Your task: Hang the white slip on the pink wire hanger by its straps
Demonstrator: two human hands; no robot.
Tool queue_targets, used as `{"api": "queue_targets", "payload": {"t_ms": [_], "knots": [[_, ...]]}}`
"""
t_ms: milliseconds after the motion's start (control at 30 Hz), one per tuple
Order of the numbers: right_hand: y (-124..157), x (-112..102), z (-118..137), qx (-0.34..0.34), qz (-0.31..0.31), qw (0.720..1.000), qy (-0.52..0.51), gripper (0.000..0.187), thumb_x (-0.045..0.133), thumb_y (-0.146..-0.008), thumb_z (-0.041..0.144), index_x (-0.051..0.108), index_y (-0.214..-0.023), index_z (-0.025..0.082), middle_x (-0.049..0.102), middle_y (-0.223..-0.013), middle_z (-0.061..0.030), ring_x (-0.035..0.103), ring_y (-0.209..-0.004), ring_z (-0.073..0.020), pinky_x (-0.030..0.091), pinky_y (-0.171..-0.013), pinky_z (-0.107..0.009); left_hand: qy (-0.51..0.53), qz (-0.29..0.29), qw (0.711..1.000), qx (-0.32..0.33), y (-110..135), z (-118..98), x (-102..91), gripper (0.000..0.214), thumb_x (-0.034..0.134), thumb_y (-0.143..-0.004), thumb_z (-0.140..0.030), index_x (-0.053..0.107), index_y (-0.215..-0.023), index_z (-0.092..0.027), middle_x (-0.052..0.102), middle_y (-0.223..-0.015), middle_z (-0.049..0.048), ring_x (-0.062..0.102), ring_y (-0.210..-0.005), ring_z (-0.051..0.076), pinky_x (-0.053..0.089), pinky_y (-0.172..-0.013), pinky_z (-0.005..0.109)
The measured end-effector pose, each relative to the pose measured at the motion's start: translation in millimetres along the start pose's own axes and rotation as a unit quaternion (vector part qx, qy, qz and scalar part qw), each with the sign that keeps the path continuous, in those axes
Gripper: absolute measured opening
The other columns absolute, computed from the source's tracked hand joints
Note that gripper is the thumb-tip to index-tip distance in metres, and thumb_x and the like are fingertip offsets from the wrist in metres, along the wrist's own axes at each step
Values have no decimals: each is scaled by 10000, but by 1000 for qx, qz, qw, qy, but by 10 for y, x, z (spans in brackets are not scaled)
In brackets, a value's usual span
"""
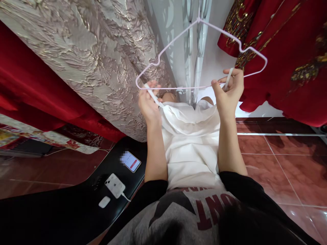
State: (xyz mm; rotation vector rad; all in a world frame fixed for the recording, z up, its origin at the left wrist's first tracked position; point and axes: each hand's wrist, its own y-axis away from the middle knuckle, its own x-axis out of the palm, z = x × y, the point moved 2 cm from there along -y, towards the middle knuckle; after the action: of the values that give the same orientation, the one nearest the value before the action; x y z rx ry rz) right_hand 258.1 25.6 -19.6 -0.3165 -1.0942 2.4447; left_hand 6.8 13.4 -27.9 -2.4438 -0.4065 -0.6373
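Observation:
A thin white wire hanger (204, 37) hangs in front of me. A white garment (191, 143) drapes down between my arms. My left hand (149, 102) is closed on the garment's left strap at the hanger's left end. My right hand (228, 90) pinches the right strap up against the hanger's bottom bar near its right end.
A gold-patterned cloth (97, 58) and red fabric (30, 92) hang at left. Red embroidered garments (288, 58) hang at right. A black surface (63, 207) at lower left carries two phones (130, 161) (114, 185) and a small white case (104, 202). Red floor tiles (281, 160) lie below.

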Motion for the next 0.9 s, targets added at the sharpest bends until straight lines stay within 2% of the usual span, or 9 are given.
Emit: {"api": "queue_targets", "payload": {"t_ms": [133, 267, 367, 500, 633, 700, 800, 833, 900], "knots": [[-21, -31, -24, -8, 4, 1000, -3, 405, 640, -828, 439, 432, -1123, 255, 563, -783, 31, 459, -588, -82, 431, -626, -301, -38, -68, 993, 92, -129, -178, -313, 242, 448, -995, -116, 668, -970, -215, 701, -1065, 17, 652, -1058, 203, 534, -704, 294], [-9, -7, -100, -7, 17, 1000, -5, 449, 616, -843, 461, 407, -1183, 254, 608, -856, 7, 539, -667, -103, 459, -666, -318, -161, -20, 981, 107, -286, -340, -387, 95, 703, -935, -220, 668, -1017, -186, 679, -1027, -6, 635, -1029, 196, 545, -788, 319], [-18, 0, -166, -17, 22, 1000, -6, 467, 604, -847, 472, 398, -1210, 263, 624, -899, -6, 556, -689, -109, 457, -657, -320, -220, 51, 972, 71, -438, -432, -284, 201, 755, -898, -313, 661, -1030, -196, 679, -971, -57, 612, -1024, 174, 528, -912, 350], [-22, 24, -218, -21, 23, 999, -7, 476, 610, -846, 457, 395, -1231, 279, 637, -913, -12, 576, -717, -126, 462, -677, -343, -262, 172, 945, 93, -661, -540, -8, 120, 751, -888, -201, 678, -981, -179, 671, -898, -73, 602, -933, 133, 485, -966, 332], [6, 60, -212, -21, 28, 999, -12, 477, 594, -853, 475, 387, -1230, 268, 642, -934, -20, 581, -732, -131, 459, -698, -347, -366, 249, 893, 79, -811, -639, 255, 166, 769, -839, -41, 657, -830, -162, 548, -713, -51, 507, -706, 118, 455, -859, 294], [15, 65, -195, -21, 31, 999, -13, 482, 596, -849, 490, 385, -1217, 262, 641, -922, -19, 573, -710, -125, 452, -685, -336, -425, 259, 863, 91, -789, -694, 344, 214, 721, -842, 35, 663, -776, -160, 507, -692, -31, 491, -719, 139, 423, -894, 292], [17, 70, -168, -15, 32, 999, -8, 480, 622, -835, 496, 394, -1183, 259, 634, -852, -3, 561, -667, -117, 438, -644, -316, -387, 156, 887, 198, -579, -739, 399, 377, 602, -810, 173, 688, -899, -182, 577, -952, -7, 522, -1010, 166, 376, -990, 250], [16, 73, -159, -13, 30, 999, -4, 478, 632, -829, 497, 398, -1171, 258, 630, -831, 2, 562, -660, -118, 435, -634, -312, -334, 87, 909, 234, -466, -716, 390, 408, 552, -818, 186, 668, -919, -192, 579, -1017, -12, 523, -1048, 156, 389, -976, 235], [16, 81, -142, -13, 21, 1000, 0, 480, 649, -816, 504, 405, -1148, 257, 623, -803, 7, 566, -658, -120, 432, -620, -306, -218, -65, 928, 295, -203, -583, 344, 342, 480, -868, 132, 600, -829, -186, 560, -886, -9, 567, -903, 130, 447, -854, 218]]}}
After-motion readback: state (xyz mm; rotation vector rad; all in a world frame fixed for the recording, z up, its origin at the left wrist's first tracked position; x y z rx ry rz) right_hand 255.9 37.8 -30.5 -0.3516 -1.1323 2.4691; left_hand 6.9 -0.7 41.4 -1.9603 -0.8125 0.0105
